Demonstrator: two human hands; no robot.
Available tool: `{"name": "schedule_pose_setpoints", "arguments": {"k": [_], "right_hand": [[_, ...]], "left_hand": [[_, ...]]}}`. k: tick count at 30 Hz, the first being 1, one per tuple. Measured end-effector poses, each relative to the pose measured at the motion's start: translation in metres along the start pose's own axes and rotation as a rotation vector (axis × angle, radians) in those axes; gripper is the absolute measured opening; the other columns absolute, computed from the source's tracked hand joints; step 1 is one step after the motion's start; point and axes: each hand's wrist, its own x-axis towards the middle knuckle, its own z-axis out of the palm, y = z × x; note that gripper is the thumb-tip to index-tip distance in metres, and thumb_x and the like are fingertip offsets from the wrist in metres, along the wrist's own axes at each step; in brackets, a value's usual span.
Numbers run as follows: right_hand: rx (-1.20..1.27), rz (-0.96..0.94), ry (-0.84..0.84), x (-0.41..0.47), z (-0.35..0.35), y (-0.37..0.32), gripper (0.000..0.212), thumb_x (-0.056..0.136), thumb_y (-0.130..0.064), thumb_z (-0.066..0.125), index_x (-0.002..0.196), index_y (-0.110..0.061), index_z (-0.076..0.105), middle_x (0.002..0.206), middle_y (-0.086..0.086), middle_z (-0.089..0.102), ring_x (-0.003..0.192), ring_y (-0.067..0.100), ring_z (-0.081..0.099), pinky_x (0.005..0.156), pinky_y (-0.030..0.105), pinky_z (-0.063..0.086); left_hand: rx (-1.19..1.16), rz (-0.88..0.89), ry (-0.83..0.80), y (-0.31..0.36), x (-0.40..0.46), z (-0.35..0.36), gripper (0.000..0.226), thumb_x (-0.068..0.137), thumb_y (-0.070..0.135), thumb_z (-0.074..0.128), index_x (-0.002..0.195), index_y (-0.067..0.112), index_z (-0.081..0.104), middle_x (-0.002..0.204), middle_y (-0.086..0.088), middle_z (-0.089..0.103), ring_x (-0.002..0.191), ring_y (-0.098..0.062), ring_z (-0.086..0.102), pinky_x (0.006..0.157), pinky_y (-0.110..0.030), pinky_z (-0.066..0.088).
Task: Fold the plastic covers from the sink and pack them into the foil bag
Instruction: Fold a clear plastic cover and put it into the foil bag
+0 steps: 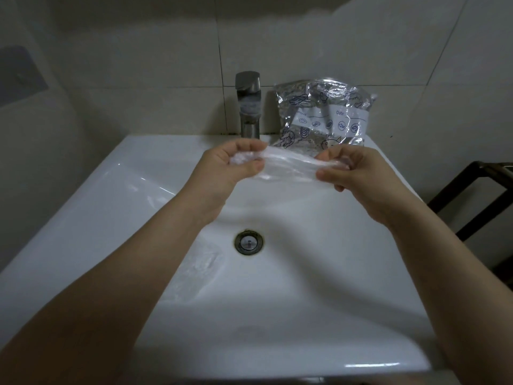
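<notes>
Forearms come in low from the near edge of the sink [83,223], and under my left one I can make out a second cover [198,269] lying crumpled on the basin slope, left of the drain [248,242]. Farther out, over the back of the basin, I hold a cover [288,168] stretched between both hands: left hand [236,165] pinching one end between thumb and fingers, right hand [358,173] pinching the other. Its long axis runs left to right, roughly level, a narrow band already gathered. Beyond it, just past my right hand, the foil bag [322,115] leans against the tiles right of the tap [249,102]. My right hand is the nearer to it, so I judge the folded cover should travel forward and slightly right.
</notes>
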Motion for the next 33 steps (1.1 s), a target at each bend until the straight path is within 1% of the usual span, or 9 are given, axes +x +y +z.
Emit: {"name": "schedule_pose_setpoints", "arguments": {"k": [4,9,13,17,20,23,26,30,33], "right_hand": [[-0.170,-0.076,0.100,0.001,0.001,0.006,0.023,0.079,-0.003,0.069,0.072,-0.024,0.062,0.072,0.005,0.056,0.053,0.006,0.039,0.051,0.018,0.035],[-0.386,-0.119,0.056,0.001,0.003,0.006,0.024,0.080,-0.015,0.070,0.065,-0.030,0.058,0.077,-0.007,0.053,0.068,-0.004,0.046,0.062,0.012,0.032],[-0.217,-0.052,-0.070,-0.002,0.002,0.003,0.020,0.083,-0.008,0.066,0.067,-0.017,0.060,0.062,-0.004,0.056,0.060,0.007,0.048,0.061,0.022,0.040],[0.100,0.071,-0.060,-0.003,-0.006,-0.001,0.017,0.084,0.001,0.060,0.079,-0.015,0.059,0.064,0.000,0.054,0.051,0.007,0.053,0.060,0.019,0.051],[0.198,0.078,-0.075,-0.002,-0.013,0.000,0.025,0.089,0.002,0.052,0.080,-0.020,0.060,0.067,-0.003,0.051,0.052,0.009,0.049,0.057,0.020,0.050],[0.138,0.102,-0.090,-0.003,-0.006,0.000,0.038,0.087,0.007,0.043,0.069,-0.019,0.063,0.071,0.003,0.048,0.053,0.008,0.043,0.056,0.019,0.049],[0.098,0.135,-0.020,-0.002,0.006,-0.003,0.019,0.074,-0.008,0.045,0.064,-0.016,0.059,0.059,-0.001,0.043,0.048,0.005,0.037,0.055,0.021,0.048],[-0.204,0.100,0.065,-0.005,0.021,0.004,0.035,0.075,-0.036,0.069,0.061,-0.009,0.054,0.048,-0.008,0.046,0.048,0.006,0.039,0.059,0.028,0.039],[-0.387,0.058,0.044,-0.006,0.023,0.003,0.037,0.068,-0.035,0.079,0.058,-0.017,0.048,0.050,-0.006,0.044,0.046,0.009,0.036,0.048,0.024,0.028]], "left_hand": [[0.056,-0.075,-0.048,-0.001,0.000,-0.002,0.030,0.079,-0.003,0.066,0.090,0.025,0.067,0.092,0.007,0.068,0.100,-0.012,0.059,0.098,-0.022,0.043],[0.459,0.007,0.061,-0.010,0.004,-0.005,0.019,0.085,0.010,0.066,0.087,0.029,0.067,0.092,0.008,0.064,0.082,0.000,0.056,0.068,0.000,0.039],[0.722,0.164,0.073,-0.013,0.008,-0.005,0.013,0.085,0.008,0.065,0.093,0.016,0.070,0.099,0.002,0.050,0.091,-0.008,0.047,0.071,0.007,0.027],[0.487,0.097,-0.073,-0.008,0.004,-0.008,0.013,0.088,0.010,0.061,0.084,0.022,0.064,0.086,0.011,0.059,0.081,-0.002,0.055,0.076,-0.004,0.038],[0.273,0.063,-0.236,-0.004,0.000,-0.010,0.026,0.092,0.005,0.052,0.096,0.029,0.059,0.072,0.017,0.059,0.069,0.003,0.055,0.075,-0.012,0.041],[0.246,0.094,-0.239,0.000,-0.003,-0.006,0.035,0.093,-0.006,0.044,0.092,0.025,0.061,0.070,0.021,0.064,0.071,0.009,0.054,0.073,-0.005,0.039],[0.254,0.004,-0.184,0.000,-0.004,0.002,0.036,0.088,-0.006,0.043,0.076,0.021,0.064,0.071,0.021,0.068,0.077,0.008,0.056,0.071,-0.005,0.039],[0.243,-0.053,-0.077,-0.006,-0.007,0.012,0.021,0.085,0.015,0.063,0.064,0.018,0.060,0.080,0.001,0.062,0.080,-0.010,0.052,0.067,-0.013,0.037],[0.315,-0.018,-0.089,-0.010,-0.009,0.011,0.021,0.075,0.010,0.075,0.066,0.021,0.059,0.080,0.003,0.060,0.076,-0.009,0.054,0.074,-0.022,0.041]]}}
